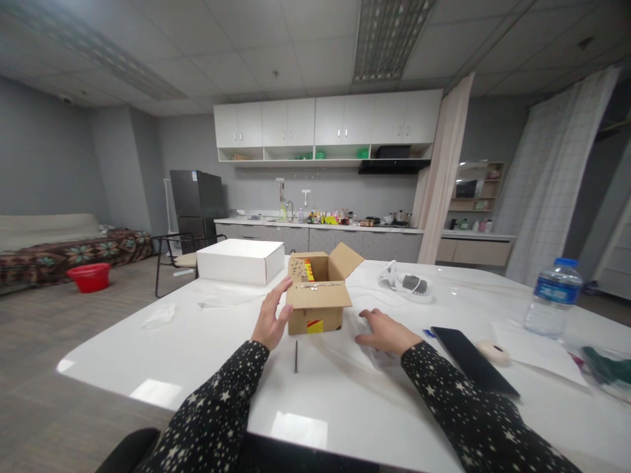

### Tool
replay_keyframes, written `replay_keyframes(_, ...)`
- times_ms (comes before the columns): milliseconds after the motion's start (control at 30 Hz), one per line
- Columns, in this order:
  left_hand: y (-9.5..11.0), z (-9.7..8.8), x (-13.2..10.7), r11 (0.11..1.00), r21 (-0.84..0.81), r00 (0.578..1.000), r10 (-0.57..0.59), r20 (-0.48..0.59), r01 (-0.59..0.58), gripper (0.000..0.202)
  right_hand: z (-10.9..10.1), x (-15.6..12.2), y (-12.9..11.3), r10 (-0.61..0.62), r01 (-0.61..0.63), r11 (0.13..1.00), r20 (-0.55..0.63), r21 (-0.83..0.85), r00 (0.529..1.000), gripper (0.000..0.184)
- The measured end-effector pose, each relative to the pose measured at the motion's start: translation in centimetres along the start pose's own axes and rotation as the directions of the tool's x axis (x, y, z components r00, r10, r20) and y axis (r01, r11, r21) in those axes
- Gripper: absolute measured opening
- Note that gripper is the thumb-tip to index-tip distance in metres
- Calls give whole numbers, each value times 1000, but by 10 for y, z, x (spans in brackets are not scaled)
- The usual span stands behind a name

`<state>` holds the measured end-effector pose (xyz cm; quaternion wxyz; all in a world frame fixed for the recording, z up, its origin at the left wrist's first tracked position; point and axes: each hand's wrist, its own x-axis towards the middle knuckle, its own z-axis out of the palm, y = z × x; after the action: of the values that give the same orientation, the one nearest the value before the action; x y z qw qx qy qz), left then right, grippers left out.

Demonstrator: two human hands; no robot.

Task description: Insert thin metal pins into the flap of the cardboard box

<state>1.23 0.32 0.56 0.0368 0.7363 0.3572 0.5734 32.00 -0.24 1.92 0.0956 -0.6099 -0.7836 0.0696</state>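
Observation:
A small cardboard box (pixel 315 322) stands on the white table with flaps raised or folded out. Small silvery round pieces (pixel 315 287) lie on its near flap, and more dot the left flap. Beside the box's left edge is my left hand (pixel 271 318), fingers apart, its fingertips at the flap; whether they touch it I cannot tell. My right hand (pixel 387 332) rests right of the box, thumb and forefinger spread, over a clear plastic item (pixel 383 358) that it partly hides. A thin dark nail-like rod (pixel 296 358) lies in front of the box.
Behind the box on the left sits a white box (pixel 241 259). A white device with a cable (pixel 414 286) is at the back right. To the right are a black phone (pixel 470 361), a round beige object (pixel 493 351), paper (pixel 547 361) and a water bottle (pixel 555 299).

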Motion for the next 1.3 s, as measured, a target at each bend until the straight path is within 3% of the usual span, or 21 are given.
replay_keyframes(400, 0, -1, 1, 1000, 16, 1000, -11, 5, 11, 53, -4, 1, 0, -9, 9, 1000, -33, -10, 999, 68)
replay_keyframes(567, 2, -5, 3, 1000, 26, 1000, -8, 18, 8, 54, -27, 2, -4, 10, -16, 999, -181, -32, 983, 40)
replay_keyframes(700, 3, -7, 4, 999, 40, 1000, -6, 14, 6, 53, -50, 3, -9, 66, -51, 998, -431, 47, 900, 29)
replay_keyframes(767, 3, -7, 5, 999, 44, 1000, -4, 13, 4, 53, -58, 3, -14, 16, 57, 992, -555, 114, 832, 29)
replay_keyframes(867, 2, -6, 5, 999, 43, 1000, -6, 14, 5, 53, -69, 2, -29, -120, 300, 937, -643, 178, 756, 27)
replay_keyframes(967, 0, -5, 6, 999, 39, 1000, 2, 8, -2, 53, -84, -1, -53, -235, 460, 866, -652, 196, 721, 23)
replay_keyframes(1067, 0, -5, 7, 999, 38, 1000, 10, 2, -11, 53, -99, -2, -80, -347, 544, 824, -618, 158, 705, 18)
replay_keyframes(1300, 6, -7, 9, 999, 40, 1000, 2, 9, -2, 52, -106, 10, -130, -485, 562, 825, -443, 54, 754, 15)
